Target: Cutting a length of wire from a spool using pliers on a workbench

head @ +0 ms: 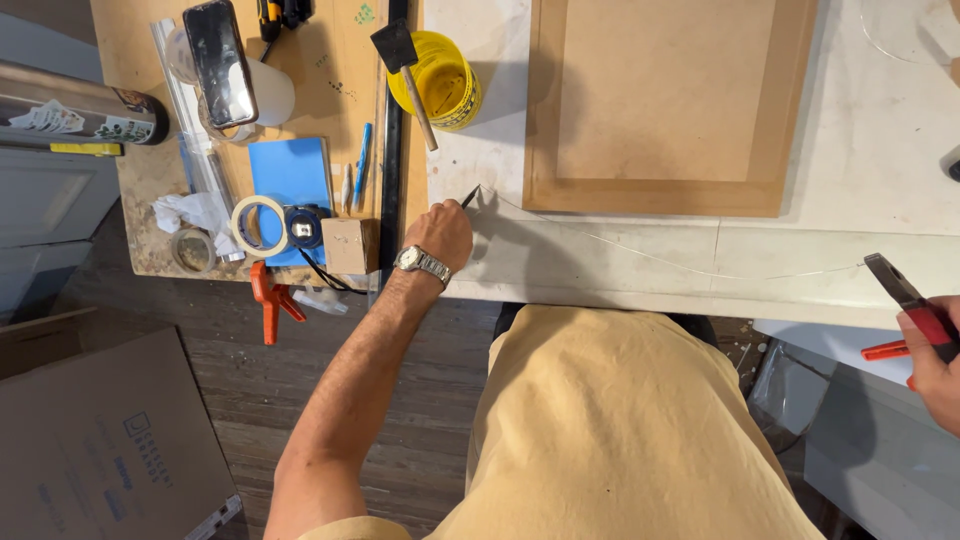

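Observation:
My left hand [437, 232], with a metal watch on the wrist, is closed around a thin dark pen-like tool [469, 196] whose tip touches the corner of a clear plastic sheet [650, 255] lying on the white worktable [880, 150]. At the right edge my right hand [935, 362] grips a red-handled clamp [905, 300] with black jaws, at the table's near edge. A brown framed wooden panel [665, 100] lies flat on the table just beyond the sheet.
A yellow tub [440, 85] with a foam brush [405, 70] stands at the table's left. The plywood bench [330, 70] holds a phone, tape rolls [258, 225], a blue pad, a wood block and pens. An orange clamp [270, 305] hangs off it. A cardboard box [100, 440] lies on the floor.

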